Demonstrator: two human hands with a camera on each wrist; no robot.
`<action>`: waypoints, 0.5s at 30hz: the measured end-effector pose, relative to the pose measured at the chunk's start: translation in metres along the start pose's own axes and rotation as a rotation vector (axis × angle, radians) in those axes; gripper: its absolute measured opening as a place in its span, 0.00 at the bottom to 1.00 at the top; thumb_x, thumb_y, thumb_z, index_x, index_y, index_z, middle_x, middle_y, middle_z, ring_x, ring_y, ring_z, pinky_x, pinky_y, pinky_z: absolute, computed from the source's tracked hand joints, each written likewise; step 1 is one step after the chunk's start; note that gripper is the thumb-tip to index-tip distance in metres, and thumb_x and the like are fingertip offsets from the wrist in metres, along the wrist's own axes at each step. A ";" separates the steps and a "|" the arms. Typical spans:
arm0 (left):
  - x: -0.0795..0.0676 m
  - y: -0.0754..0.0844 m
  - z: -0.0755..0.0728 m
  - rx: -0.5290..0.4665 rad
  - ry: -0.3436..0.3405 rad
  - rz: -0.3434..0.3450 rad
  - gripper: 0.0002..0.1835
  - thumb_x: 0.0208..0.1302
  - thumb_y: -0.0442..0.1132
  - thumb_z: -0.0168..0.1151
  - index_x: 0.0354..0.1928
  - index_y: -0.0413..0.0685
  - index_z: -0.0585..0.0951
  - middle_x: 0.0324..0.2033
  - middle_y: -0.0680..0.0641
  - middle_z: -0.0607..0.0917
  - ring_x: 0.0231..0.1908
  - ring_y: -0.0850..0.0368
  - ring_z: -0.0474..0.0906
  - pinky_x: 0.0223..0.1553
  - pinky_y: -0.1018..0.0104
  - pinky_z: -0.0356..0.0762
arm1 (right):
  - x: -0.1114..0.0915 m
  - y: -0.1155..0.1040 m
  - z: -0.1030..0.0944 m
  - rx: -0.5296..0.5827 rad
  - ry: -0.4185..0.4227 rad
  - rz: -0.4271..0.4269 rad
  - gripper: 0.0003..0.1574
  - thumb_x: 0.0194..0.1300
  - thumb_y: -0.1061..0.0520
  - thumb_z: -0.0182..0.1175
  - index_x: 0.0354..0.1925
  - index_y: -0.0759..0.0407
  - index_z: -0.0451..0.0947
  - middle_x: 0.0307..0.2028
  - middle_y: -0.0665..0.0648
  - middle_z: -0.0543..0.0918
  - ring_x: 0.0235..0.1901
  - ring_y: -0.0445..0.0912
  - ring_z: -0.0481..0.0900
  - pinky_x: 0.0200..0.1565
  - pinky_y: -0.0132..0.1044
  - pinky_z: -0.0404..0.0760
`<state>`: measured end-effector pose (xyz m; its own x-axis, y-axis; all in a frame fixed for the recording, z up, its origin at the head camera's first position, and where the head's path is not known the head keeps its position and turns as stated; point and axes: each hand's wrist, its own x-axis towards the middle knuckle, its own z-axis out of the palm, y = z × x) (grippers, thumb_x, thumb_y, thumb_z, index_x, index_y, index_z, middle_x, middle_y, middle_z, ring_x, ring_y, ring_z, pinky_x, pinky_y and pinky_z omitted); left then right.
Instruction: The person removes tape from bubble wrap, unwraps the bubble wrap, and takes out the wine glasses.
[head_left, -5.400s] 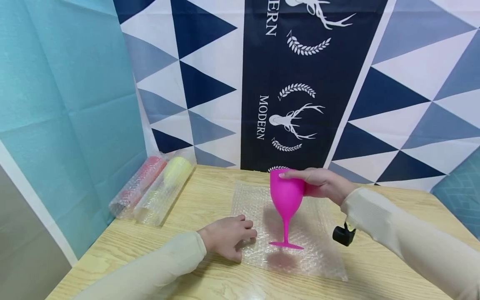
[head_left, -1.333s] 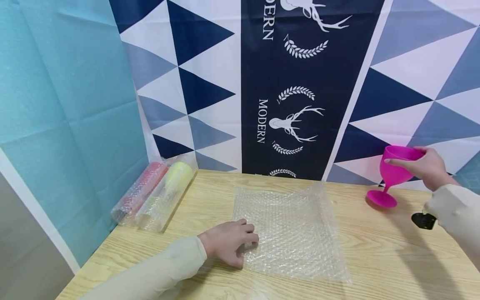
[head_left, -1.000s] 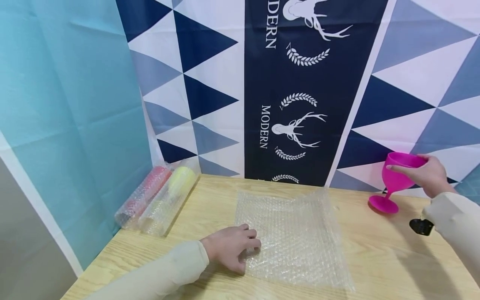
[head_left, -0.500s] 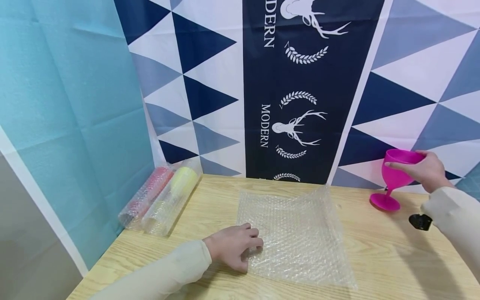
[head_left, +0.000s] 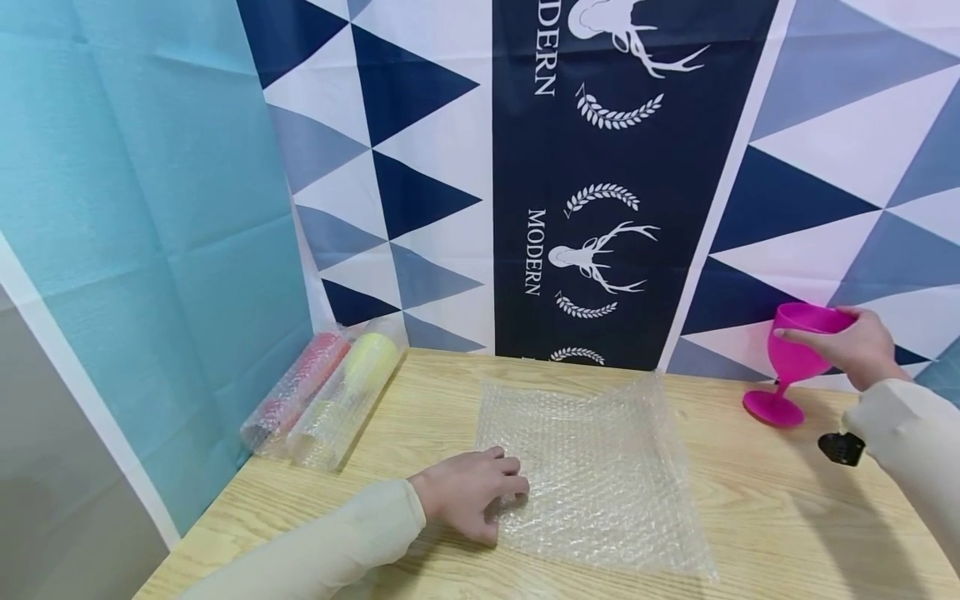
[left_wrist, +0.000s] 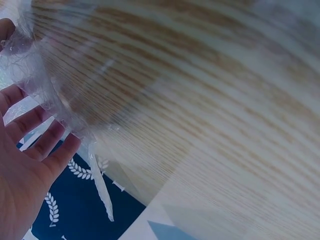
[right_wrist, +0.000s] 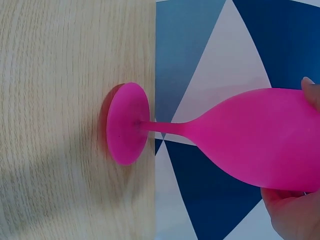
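Note:
My right hand [head_left: 862,346] grips the bowl of a pink wine glass [head_left: 795,350] near its rim, at the far right by the wall. The glass is upright, its round foot [right_wrist: 127,124] close over the table in the right wrist view. At the middle, my left hand [head_left: 472,496] rests with fingertips on the left edge of a flat sheet of bubble wrap [head_left: 592,475]. In the left wrist view, spread fingers [left_wrist: 47,140] touch the crinkled wrap edge [left_wrist: 65,110], and nothing is gripped between them.
At the back left lie two bubble-wrapped rolls side by side, one red [head_left: 300,383] and one yellow [head_left: 352,396]. A patterned cloth [head_left: 585,167] hangs behind the wooden table [head_left: 420,400], and a teal cloth [head_left: 187,250] hangs on the left.
The wine glass has gone from above the bubble wrap to the far right in my right hand. My left hand has stayed on the wrap. Over the last second both hands have hardly moved.

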<state>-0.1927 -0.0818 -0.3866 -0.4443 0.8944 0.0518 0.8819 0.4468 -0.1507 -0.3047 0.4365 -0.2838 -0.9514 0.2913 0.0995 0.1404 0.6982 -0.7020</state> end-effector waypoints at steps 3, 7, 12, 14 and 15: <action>0.000 0.000 -0.001 0.008 0.001 0.001 0.23 0.42 0.51 0.66 0.45 0.61 0.76 0.32 0.60 0.72 0.31 0.66 0.62 0.33 0.80 0.57 | -0.001 0.000 0.000 0.000 0.000 0.003 0.70 0.59 0.32 0.60 0.70 0.79 0.36 0.61 0.83 0.54 0.54 0.75 0.58 0.25 0.33 0.76; 0.000 0.000 -0.002 0.016 0.005 0.003 0.23 0.42 0.51 0.66 0.44 0.61 0.76 0.32 0.60 0.72 0.31 0.66 0.62 0.33 0.80 0.58 | 0.000 0.002 0.000 -0.004 0.003 -0.003 0.69 0.59 0.32 0.59 0.70 0.79 0.37 0.60 0.83 0.55 0.53 0.74 0.59 0.24 0.33 0.75; 0.000 0.000 -0.002 0.013 0.017 0.006 0.23 0.41 0.51 0.66 0.44 0.60 0.76 0.31 0.60 0.72 0.31 0.66 0.61 0.33 0.80 0.58 | -0.001 0.005 0.001 -0.004 0.005 -0.020 0.67 0.59 0.33 0.60 0.69 0.79 0.41 0.58 0.81 0.58 0.50 0.72 0.62 0.24 0.33 0.76; -0.001 0.001 -0.002 0.002 0.016 0.003 0.23 0.41 0.51 0.66 0.44 0.60 0.76 0.31 0.60 0.72 0.31 0.66 0.61 0.33 0.80 0.58 | -0.001 0.006 0.001 0.001 0.004 -0.025 0.66 0.59 0.33 0.60 0.69 0.79 0.42 0.57 0.81 0.59 0.50 0.70 0.63 0.24 0.33 0.77; -0.001 0.001 -0.002 -0.005 0.014 0.001 0.23 0.41 0.51 0.66 0.44 0.60 0.76 0.31 0.60 0.72 0.31 0.66 0.61 0.33 0.80 0.58 | -0.001 0.006 0.001 0.002 0.002 -0.025 0.65 0.59 0.33 0.60 0.69 0.79 0.42 0.57 0.81 0.59 0.49 0.70 0.63 0.24 0.34 0.77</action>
<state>-0.1912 -0.0819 -0.3851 -0.4414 0.8949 0.0657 0.8829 0.4462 -0.1462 -0.3029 0.4398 -0.2889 -0.9540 0.2756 0.1184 0.1164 0.7039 -0.7007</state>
